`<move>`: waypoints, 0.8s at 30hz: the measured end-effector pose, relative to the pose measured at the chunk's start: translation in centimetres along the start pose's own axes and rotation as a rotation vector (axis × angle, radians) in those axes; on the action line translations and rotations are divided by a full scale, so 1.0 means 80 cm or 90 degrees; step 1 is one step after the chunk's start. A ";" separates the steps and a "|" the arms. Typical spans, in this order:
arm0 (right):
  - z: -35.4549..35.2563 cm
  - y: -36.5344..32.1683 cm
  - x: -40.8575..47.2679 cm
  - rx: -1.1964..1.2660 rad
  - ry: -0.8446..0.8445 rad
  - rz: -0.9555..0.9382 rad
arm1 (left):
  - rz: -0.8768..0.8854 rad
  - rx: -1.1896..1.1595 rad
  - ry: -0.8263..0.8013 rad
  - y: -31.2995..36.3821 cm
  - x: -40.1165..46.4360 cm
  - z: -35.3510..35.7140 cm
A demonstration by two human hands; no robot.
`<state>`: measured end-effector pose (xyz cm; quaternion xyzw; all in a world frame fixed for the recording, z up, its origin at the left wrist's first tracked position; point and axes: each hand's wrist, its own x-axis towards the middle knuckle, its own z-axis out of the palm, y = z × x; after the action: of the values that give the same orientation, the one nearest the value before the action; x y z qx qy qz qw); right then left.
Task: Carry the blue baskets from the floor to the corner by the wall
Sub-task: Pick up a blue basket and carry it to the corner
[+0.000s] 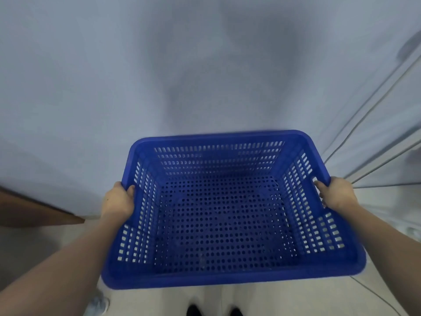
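Note:
A blue perforated plastic basket (227, 278) is held in the air in front of me, empty inside. My left hand (118, 201) grips its left rim, fingers curled over the edge. On the opposite side, my right hand (337, 192) holds the right rim at the handle slot. The basket's far edge is close to a pale wall (159, 65) straight ahead. My shadow falls on that wall.
A brown wooden edge (34, 213) shows at the lower left. At the right, cables (355, 142) run down a white panel or door frame. The light tiled floor (250, 302) and my dark shoes (193, 311) lie below the basket.

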<state>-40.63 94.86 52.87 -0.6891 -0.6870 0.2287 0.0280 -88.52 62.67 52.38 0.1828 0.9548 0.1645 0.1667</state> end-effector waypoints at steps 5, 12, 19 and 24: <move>0.000 -0.006 0.011 -0.012 -0.001 0.001 | -0.005 0.015 -0.005 0.005 0.006 0.002; 0.001 -0.001 0.001 0.000 -0.015 0.009 | 0.006 0.022 -0.001 0.003 -0.006 0.000; 0.001 0.006 -0.024 0.044 -0.008 0.015 | 0.031 0.004 -0.039 -0.012 -0.015 -0.006; 0.003 0.007 -0.019 0.051 0.006 0.019 | 0.037 -0.024 -0.043 -0.021 -0.009 -0.004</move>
<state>-40.08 93.28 52.90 -0.6985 -0.6671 0.2530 0.0557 -88.53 60.80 52.19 0.2130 0.9396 0.1813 0.1972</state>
